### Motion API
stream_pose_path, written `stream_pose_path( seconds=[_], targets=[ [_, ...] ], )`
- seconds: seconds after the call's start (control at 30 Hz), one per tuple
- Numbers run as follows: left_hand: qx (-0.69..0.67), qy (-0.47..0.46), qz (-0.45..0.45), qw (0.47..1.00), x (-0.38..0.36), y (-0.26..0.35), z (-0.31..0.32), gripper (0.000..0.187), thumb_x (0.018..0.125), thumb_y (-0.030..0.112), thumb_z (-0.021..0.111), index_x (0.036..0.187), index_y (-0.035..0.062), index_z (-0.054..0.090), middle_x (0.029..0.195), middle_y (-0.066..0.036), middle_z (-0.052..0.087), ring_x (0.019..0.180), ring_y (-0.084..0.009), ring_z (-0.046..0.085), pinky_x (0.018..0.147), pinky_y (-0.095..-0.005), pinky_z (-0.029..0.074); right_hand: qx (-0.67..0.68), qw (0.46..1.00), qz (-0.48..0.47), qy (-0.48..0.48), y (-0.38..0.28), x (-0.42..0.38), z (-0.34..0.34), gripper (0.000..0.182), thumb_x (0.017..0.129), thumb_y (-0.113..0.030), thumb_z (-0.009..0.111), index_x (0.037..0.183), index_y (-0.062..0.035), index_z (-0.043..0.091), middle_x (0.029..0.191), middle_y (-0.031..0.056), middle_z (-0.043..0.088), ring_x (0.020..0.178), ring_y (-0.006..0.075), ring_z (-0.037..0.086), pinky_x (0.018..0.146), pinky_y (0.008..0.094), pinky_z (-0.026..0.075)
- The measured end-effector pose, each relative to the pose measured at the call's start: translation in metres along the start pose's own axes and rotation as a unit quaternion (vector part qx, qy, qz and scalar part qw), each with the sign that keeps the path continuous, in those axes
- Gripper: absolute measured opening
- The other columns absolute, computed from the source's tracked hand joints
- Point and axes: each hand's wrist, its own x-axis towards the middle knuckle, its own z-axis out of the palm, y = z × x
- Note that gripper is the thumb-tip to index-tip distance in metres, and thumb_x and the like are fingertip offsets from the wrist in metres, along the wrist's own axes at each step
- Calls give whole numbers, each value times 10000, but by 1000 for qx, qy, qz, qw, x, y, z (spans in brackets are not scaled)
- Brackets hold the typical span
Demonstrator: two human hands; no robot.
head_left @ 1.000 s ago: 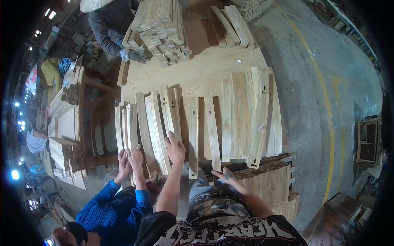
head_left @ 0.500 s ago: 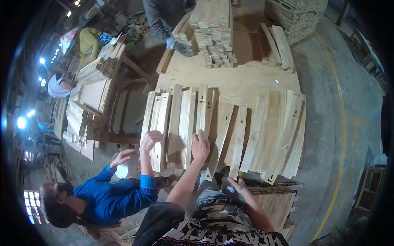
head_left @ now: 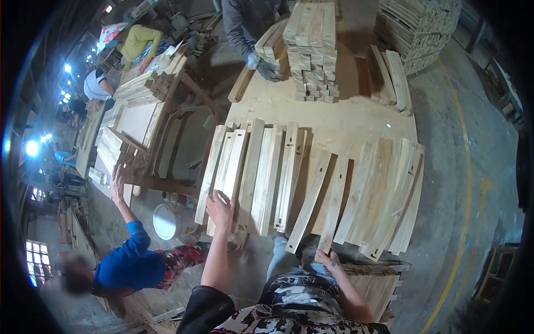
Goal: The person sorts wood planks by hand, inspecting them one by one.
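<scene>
Both hands sit at the near edge of the worktable point(head_left: 334, 119), which I take as my landmark. My left hand point(head_left: 221, 210) rests on the near ends of the leftmost group of slats point(head_left: 225, 167), fingers curled down over the wood with a small pale thing, too small to identify, peeking out at the fingertips; it looks like a loose grasp on the slat ends. Right of that hand, still on the table, lie two separate curved slats point(head_left: 320, 192), angled apart from the rest, their near ends hanging over the table edge. My right hand point(head_left: 328, 259) is just below the near end of the right one of these two, fingers spread and released; I cannot tell whether the fingertips touch the wood. Further right on the table lies a fanned batch of slats point(head_left: 386, 192), overlapping each other, well apart from my left hand and just beside my right. At the far side of the table stands a tall stack of short boards point(head_left: 312, 47), with a co-worker's gloved hand point(head_left: 268, 69) beside it. Off the table's left edge, a person in a blue sleeve point(head_left: 125, 256) reaches an arm up toward a neighbouring bench point(head_left: 133, 125).
</scene>
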Motion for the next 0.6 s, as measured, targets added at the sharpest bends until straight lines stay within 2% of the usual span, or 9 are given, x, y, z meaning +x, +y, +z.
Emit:
stream_pose_path(
  seconds=[0.07,0.17,0.27,0.3,0.4,0.43,0.53,0.6],
  targets=[
    [11,-9,-7,1000,4,5,2,825,739,315,849,1409,34,457,1248,-217,523,1194,-408,519,965,-524,437,24,1000,-7,-2,9,5,3,1093,719,-780,725,1273,150,569,1255,354,629,1219,404,619,1011,424,491],
    [-24,-43,-17,999,18,7,7,894,735,350,849,1452,42,413,1282,-213,510,1234,-413,496,990,-539,421,-28,1000,-1,0,13,8,1,1049,741,-752,729,1271,140,567,1242,352,633,1210,409,621,1013,427,491],
    [-40,-75,-17,996,26,5,12,976,742,379,847,1508,31,352,1309,-233,507,1246,-422,492,1000,-557,416,-54,995,-69,55,-11,-15,0,1032,763,-722,730,1302,135,534,1243,346,631,1215,423,612,1022,433,487],
    [-43,-85,-15,995,30,6,9,993,749,389,845,1521,30,336,1309,-244,509,1247,-425,495,1002,-556,420,-69,992,-80,65,-16,-20,1,1002,785,-685,735,1326,127,508,1242,339,630,1220,433,604,1028,435,487],
    [-63,-94,4,994,37,3,9,1049,741,396,844,1554,25,294,1294,-254,500,1221,-427,500,1000,-550,419,-36,991,-98,81,-23,-31,10,803,829,-593,754,1263,60,580,1228,289,659,1193,387,629,1010,428,496],
    [-77,-98,10,992,39,1,11,1048,737,390,839,1554,21,295,1298,-254,494,1212,-427,497,1001,-547,413,-38,988,-115,94,-22,-29,16,779,837,-580,751,1247,62,588,1211,284,668,1188,401,626,1025,429,485],
    [-97,-87,25,991,37,-4,18,1046,730,382,829,1554,16,300,1290,-259,487,1195,-428,490,1002,-540,399,18,991,-120,51,-45,-42,27,726,866,-540,748,1240,63,590,1149,241,699,1094,351,680,931,424,539],
    [-105,-73,33,991,39,-3,17,1041,727,381,822,1553,14,305,1285,-261,486,1193,-430,487,1004,-535,393,28,995,-86,51,-52,-41,40,650,901,-495,732,1238,46,601,1113,202,713,1016,291,705,833,398,569]
  ],
)
